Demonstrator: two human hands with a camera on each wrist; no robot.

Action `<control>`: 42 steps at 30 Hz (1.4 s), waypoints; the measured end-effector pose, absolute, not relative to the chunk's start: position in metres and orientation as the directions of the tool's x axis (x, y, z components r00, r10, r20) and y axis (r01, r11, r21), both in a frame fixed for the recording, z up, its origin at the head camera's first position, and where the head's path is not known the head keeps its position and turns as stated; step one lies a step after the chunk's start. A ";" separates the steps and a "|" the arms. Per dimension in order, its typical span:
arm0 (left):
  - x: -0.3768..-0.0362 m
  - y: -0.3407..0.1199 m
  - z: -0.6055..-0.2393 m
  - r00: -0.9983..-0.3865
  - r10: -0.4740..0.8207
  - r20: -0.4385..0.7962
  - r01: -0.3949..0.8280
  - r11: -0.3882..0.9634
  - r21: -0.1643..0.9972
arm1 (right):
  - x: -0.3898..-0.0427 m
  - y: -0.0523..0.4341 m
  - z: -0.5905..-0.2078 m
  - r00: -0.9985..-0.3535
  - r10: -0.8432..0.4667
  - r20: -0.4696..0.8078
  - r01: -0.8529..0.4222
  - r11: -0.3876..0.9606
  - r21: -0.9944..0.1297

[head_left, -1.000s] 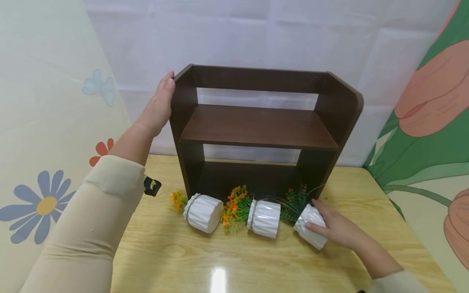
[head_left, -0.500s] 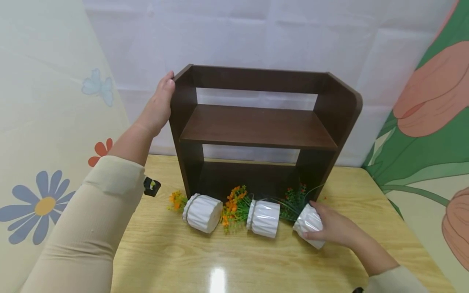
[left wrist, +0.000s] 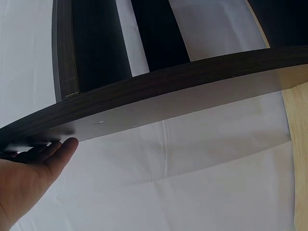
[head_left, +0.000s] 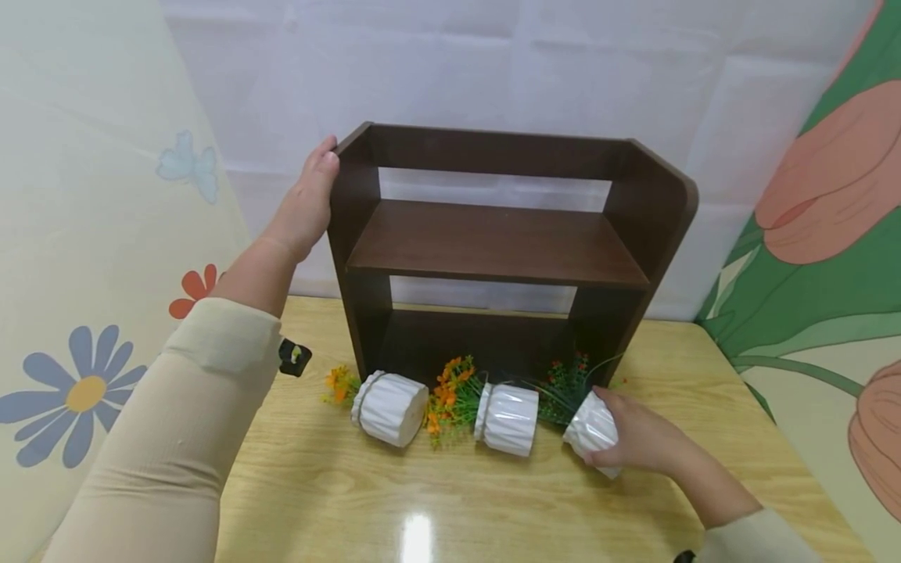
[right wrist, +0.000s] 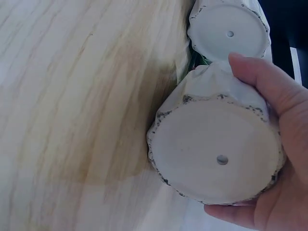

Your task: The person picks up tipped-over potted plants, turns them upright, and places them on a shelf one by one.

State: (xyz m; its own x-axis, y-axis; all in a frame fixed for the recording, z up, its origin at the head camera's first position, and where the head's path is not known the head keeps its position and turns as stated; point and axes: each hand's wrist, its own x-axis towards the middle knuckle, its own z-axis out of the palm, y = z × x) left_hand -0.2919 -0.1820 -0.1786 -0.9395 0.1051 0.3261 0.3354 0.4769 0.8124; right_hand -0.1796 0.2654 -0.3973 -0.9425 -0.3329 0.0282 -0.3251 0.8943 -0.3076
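Note:
A dark brown two-tier shelf stands on the wooden table. My left hand lies against the outside of its left side panel, fingertips near the top edge; in the left wrist view the thumb touches the panel's face. At the shelf's right front, my right hand grips a white fluted flowerpot lying on its side, thumb and fingers on opposite sides. Its greenery with small red blooms points toward the shelf. In the right wrist view the pot's round base shows a small hole.
Two more white pots lie tipped over before the shelf: a middle pot with orange flowers and a left pot with yellow-orange flowers. A pale cloth hangs behind, and a floral panel flanks the right.
My right hand has closed further around the right pot, its thumb and fingers now wrapping the sides. The left hand and the shelf stay put.

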 end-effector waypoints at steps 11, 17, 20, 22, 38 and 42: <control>-0.293 -0.180 -0.179 -0.941 0.104 0.322 0.331 0.476 0.815 | -0.176 0.266 -0.400 -0.955 -0.289 0.063 -0.293 0.893 -0.342; -0.292 -0.180 -0.179 -0.941 0.098 0.323 0.329 0.472 0.818 | -0.174 0.267 -0.402 -0.953 -0.285 0.099 -0.301 0.882 -0.361; -0.292 -0.180 -0.179 -0.941 0.095 0.325 0.330 0.473 0.817 | -0.173 0.268 -0.404 -0.952 -0.282 0.118 -0.306 0.877 -0.371; -0.292 -0.181 -0.179 -0.941 0.093 0.325 0.329 0.475 0.816 | -0.172 0.269 -0.405 -0.952 -0.280 0.125 -0.306 0.875 -0.374; -0.292 -0.181 -0.181 -0.940 0.087 0.329 0.330 0.471 0.818 | -0.169 0.270 -0.414 -0.943 -0.260 0.209 -0.326 0.854 -0.406; -0.292 -0.181 -0.181 -0.938 0.087 0.335 0.335 0.473 0.815 | -0.168 0.270 -0.417 -0.940 -0.252 0.229 -0.328 0.849 -0.414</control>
